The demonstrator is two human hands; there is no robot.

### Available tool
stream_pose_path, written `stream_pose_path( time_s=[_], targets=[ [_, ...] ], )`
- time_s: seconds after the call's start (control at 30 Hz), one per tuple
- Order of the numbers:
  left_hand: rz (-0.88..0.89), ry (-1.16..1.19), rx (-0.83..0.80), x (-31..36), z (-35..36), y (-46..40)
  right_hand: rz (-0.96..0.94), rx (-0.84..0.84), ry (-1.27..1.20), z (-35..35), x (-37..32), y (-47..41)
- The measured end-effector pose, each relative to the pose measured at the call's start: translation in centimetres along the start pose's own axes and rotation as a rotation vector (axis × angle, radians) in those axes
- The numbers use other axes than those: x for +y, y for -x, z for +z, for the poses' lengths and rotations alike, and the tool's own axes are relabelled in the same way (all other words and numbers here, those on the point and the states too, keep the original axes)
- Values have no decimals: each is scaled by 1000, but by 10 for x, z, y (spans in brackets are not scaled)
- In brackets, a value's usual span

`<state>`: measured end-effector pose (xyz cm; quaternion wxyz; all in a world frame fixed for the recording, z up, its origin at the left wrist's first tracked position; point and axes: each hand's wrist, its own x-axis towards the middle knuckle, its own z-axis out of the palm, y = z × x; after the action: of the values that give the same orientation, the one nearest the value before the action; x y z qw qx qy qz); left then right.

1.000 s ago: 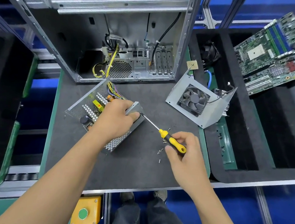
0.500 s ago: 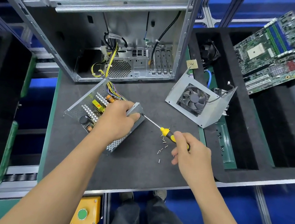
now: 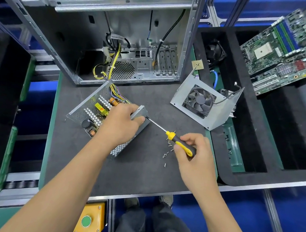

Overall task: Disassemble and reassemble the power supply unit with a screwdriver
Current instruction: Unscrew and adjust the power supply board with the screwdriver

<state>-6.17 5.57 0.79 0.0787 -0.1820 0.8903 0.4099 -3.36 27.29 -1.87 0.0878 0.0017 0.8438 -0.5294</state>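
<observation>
Left hand [image 3: 120,123] clamps power supply unit [image 3: 98,113] steady; right hand [image 3: 192,151] grips screwdriver [image 3: 176,140], tip at its right wall, for torque.

Head view, steeply downward, close over workbench [image 3: 141,176]

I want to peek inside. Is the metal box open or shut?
Open. The metal box has no lid, so its yellow parts and coils show inside.
</observation>
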Motion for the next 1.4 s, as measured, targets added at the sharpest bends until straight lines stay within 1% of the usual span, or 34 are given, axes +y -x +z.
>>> stream_pose_path(
  time_s=[0.07,0.13,0.2,0.23,0.3,0.4,0.47,0.53,0.6,0.67,0.73,0.8,0.9,1.0,1.07,1.1,1.13,1.2,1.27,1.33,1.4],
  targets=[
    [3,2,0,0,0,0,52,20,-32,-1,-2,-2],
    [3,8,-1,0,0,0,104,-55,-22,-1,0,-4],
    [-2,15,-2,0,0,0,108,-128,-50,0,2,-3],
    [-8,25,-1,0,0,0,95,-130,-58,1,3,-2],
    [-25,37,2,0,0,-1,60,-72,-38,2,5,0],
    [-27,28,-5,1,0,0,112,10,-68,1,2,-1],
    [-22,38,-5,1,0,0,142,-59,-85,2,1,-1],
    [-16,38,-3,1,0,1,123,-131,-111,2,2,1],
    [-15,37,0,1,0,1,81,-106,-66,3,5,2],
    [-13,39,-3,1,0,2,62,-38,-6,3,6,2],
    [-17,37,-1,1,0,2,110,-14,-42,3,1,1],
    [-19,40,6,0,1,1,149,-60,-54,3,1,1],
    [-16,43,9,0,1,1,142,-109,-127,4,0,0],
    [0,26,14,0,2,2,77,-47,-62,3,6,1],
    [5,14,16,0,2,2,108,-24,-64,1,0,2],
    [5,11,19,0,3,2,145,-34,-66,1,0,2],
    [6,7,23,0,3,2,178,-82,-60,1,1,3],
    [10,-3,32,0,4,2,190,-136,-82,3,3,3],
    [5,-1,34,0,4,3,156,-119,-118,3,5,3],
    [8,-3,30,1,4,3,91,-56,-77,3,7,3],
    [11,-3,28,1,3,3,98,2,-73,1,5,2]
  ],
)
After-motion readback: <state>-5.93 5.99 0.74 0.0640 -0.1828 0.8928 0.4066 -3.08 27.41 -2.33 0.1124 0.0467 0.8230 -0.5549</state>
